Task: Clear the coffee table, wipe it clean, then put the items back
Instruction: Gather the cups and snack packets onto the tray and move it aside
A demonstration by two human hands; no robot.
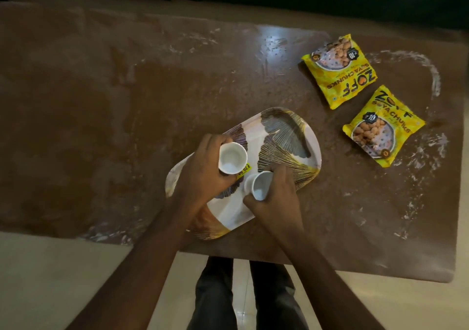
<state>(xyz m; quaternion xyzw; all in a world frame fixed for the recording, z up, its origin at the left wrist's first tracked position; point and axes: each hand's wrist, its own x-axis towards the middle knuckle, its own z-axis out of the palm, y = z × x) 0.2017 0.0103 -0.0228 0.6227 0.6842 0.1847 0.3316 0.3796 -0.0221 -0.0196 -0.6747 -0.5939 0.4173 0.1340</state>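
Fingers (284,177) of the right hand (275,197) curl around a small white cup (258,186), gripping its side with the thumb below and the other fingers wrapped over the top edge; this cup tilts, its mouth turned toward the person, and it sits low over the near half of the tray (291,136), though whether its base touches the tray I cannot tell. Beside it, toward the tray's left edge, the left hand (203,175) closes on a second white cup (232,157), fingers wrapped behind and under it, the mouth facing up and the cup seemingly held above the tray surface. A yellow price sticker (244,171) shows on the tray between the two cups. The tray itself, oval with a leaf pattern in grey, gold and white, lies slantwise on the brown coffee table (127,101), near the table's front edge. Beyond the tray's far right end, well apart from it, lie two yellow soya chunk packets, one farther (340,73) and one nearer (380,126). White streaky smears (434,76) mark the tabletop around the packets, right of the tray
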